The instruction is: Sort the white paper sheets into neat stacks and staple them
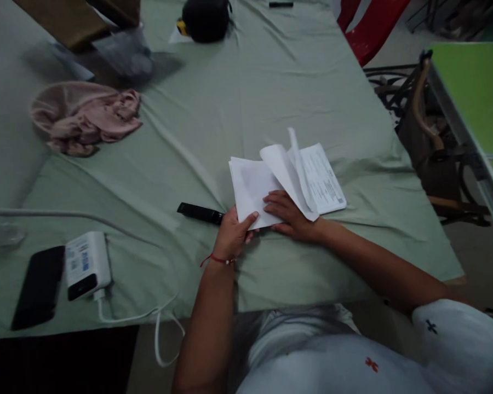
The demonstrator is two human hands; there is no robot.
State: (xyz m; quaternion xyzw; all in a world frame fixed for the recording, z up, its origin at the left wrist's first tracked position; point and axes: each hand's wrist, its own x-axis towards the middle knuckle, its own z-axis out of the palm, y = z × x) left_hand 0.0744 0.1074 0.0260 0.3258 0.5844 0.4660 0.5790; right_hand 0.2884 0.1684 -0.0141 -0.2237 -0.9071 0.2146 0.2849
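Observation:
Several sheets of white paper [252, 183] lie spread over the cloth-covered table in front of me. My left hand [232, 232], with a red string at the wrist, grips their lower left corner, thumb on top and fingers beneath. Flat on the same sheets rests my right hand [290, 216], its fingers stretched out to the left. Above it one sheet curls upward. To the right, partly under the curled paper, is a printed page [322, 178] with lines of text. A black stapler-like object [200, 213] lies just left of my left hand.
A black phone [39, 287] and a white power bank [87, 262] with a cable lie at the left. Farther back are a pinkish cloth [92, 117] and a dark pouch [207, 21]. A red chair [370, 30] and a green table [476, 87] stand right.

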